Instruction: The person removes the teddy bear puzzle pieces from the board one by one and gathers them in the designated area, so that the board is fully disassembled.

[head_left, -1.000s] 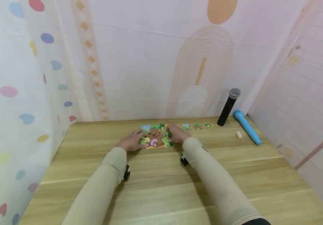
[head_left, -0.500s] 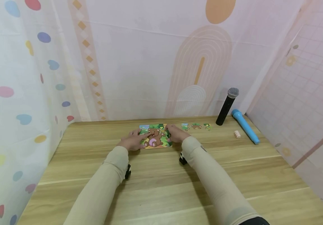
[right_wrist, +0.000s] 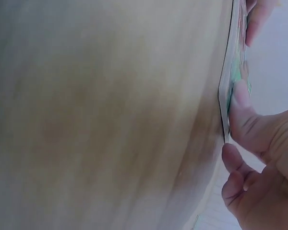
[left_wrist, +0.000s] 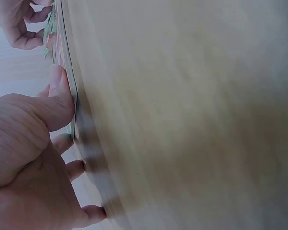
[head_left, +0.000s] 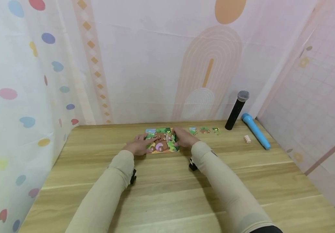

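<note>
1. Clearly, we see a puzzle board (head_left: pixel 163 152) lying near the far edge of the table, carrying a brown bear picture (head_left: pixel 161 147) amid green; whether each piece in it sits flush we cannot tell.
2. Our left hand (head_left: pixel 138 146) has its fingers apart: the forefinger reaches straight onto the bear, and the thumb rests on the board's near edge.
3. Our right hand (head_left: pixel 185 137) is curled in on the board's right side, thumb and fingers clamped about that edge.
4. Just beyond it, towards the back, we find loose puzzle pieces (head_left: pixel 204 130) set out in a row.
5. Farther right we have a black microphone (head_left: pixel 236 113) with a rounded grey mesh head, standing on its end; a smooth blue microphone (head_left: pixel 256 131) lying down; and a small pale studded block (head_left: pixel 247 139) near it.
6. Beneath everything we see the table (head_left: pixel 155 200), light brown with streaky wood grain.
7. Around it we have hanging cloth (head_left: pixel 141 64), creased, printed with coloured dots at left, arches and diamonds behind, and a faint grid at right.
8. We wear beige sleeves (head_left: pixel 97 197), smooth and close-fitting.
</note>
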A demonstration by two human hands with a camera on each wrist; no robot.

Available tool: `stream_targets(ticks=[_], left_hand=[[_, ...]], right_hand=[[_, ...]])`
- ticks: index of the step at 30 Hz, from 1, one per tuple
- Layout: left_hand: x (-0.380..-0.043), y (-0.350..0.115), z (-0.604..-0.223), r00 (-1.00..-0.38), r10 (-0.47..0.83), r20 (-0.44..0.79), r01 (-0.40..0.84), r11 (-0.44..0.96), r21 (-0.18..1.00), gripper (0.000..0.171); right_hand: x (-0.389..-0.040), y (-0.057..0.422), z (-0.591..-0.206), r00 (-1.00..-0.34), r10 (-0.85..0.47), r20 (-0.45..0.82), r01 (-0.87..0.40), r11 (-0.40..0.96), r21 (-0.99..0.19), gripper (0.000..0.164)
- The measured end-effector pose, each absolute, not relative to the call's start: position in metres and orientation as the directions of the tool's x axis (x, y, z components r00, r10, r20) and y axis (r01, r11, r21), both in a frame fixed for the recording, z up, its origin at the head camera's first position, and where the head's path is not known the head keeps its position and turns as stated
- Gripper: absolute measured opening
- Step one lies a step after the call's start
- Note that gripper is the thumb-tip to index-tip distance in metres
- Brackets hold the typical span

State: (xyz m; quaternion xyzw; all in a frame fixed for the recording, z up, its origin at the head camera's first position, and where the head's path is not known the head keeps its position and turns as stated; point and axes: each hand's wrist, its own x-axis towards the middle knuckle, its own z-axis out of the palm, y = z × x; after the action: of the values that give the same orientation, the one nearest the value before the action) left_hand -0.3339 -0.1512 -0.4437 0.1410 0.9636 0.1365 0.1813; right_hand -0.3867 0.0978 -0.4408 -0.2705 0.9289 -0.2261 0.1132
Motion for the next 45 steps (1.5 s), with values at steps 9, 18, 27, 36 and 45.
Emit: stream_targets(ticks=[9,18,27,36,45], left_hand=[[-0.3318,-0.1516,-0.4418,-0.893,0.316,-0.321,0.215,0.925,0.312,0.069],[-0.3307,-0.1513,-0.4388,-0.89,0.324,-0.321,0.227,0.925,0.304,0.068],[-0.3289,-0.1517,-0.4379,-0.89,0.328,-0.317,0.236,0.926,0.293,0.067],[-0.3284,-0.1509,-0.438,-0.885,0.326,-0.333,0.24,0.931,0.274,0.068],[-0.3287,-0.1511,-0.4383,-0.888,0.321,-0.329,0.229,0.93,0.289,0.067]], right_hand=[[-0.3866,0.099,-0.4395,-0.828,-0.556,-0.075,-0.445,0.733,-0.515,0.046],[-0.3894,0.0957,-0.4374,-0.814,-0.573,-0.092,-0.467,0.741,-0.482,0.047],[-0.3851,0.0959,-0.4361,-0.81,-0.583,-0.068,-0.484,0.729,-0.483,0.037],[-0.3832,0.095,-0.436,-0.827,-0.558,-0.068,-0.464,0.746,-0.477,0.039],[-0.383,0.1007,-0.4366,-0.868,-0.491,-0.065,-0.382,0.747,-0.544,0.041]])
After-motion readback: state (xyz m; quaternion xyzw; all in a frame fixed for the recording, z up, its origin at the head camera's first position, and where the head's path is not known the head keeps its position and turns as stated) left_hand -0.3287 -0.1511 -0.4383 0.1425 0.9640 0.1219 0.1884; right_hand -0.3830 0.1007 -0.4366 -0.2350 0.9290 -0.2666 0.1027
